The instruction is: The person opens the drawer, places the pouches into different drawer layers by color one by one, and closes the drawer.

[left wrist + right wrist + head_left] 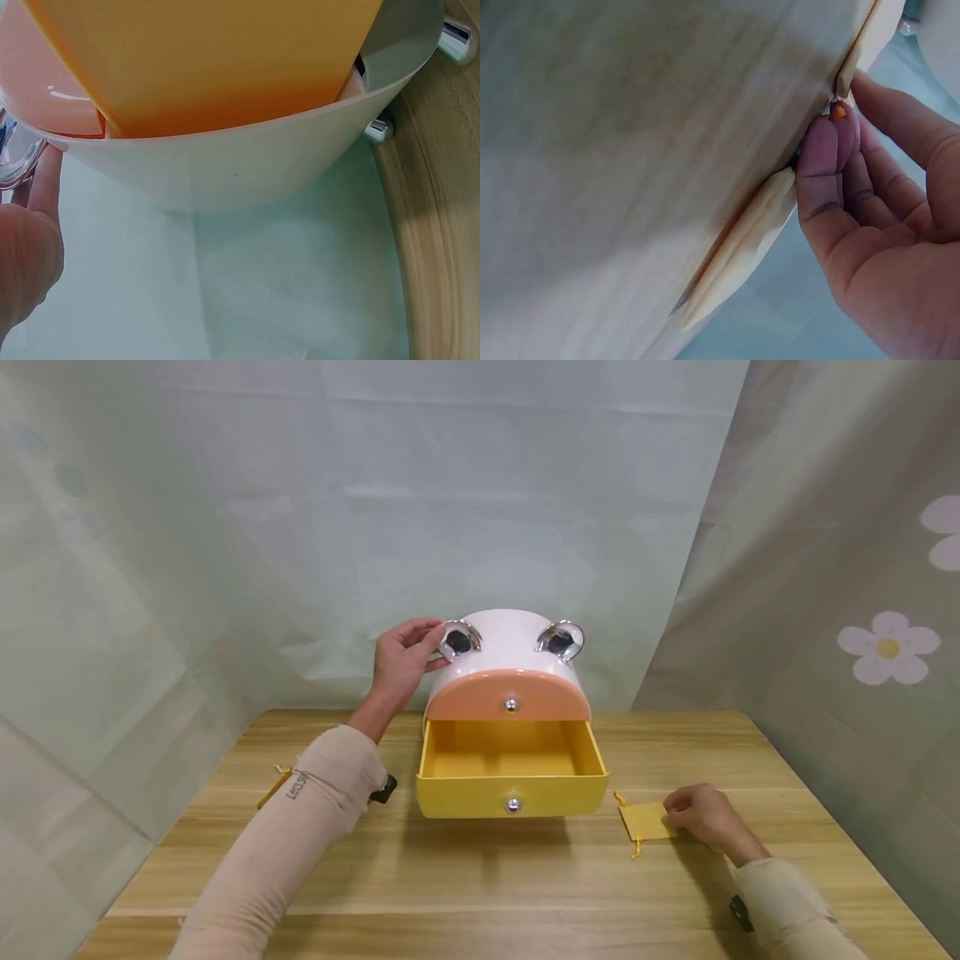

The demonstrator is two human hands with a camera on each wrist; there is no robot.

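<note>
The right hand pinches a flat yellow pouch; the left hand grips the white box beside its open yellow drawer.

Head view: above and behind, facing forward and down, mid-distance, whole light wooden tabletop in frame.

Left wrist view: very close, low beside the white rounded plastic drawer box, picture tilted. Shares box with head view.

Right wrist view: very close, tilted, at the flat yellow cloth pouch. Shares pouch and tabletop.
</note>
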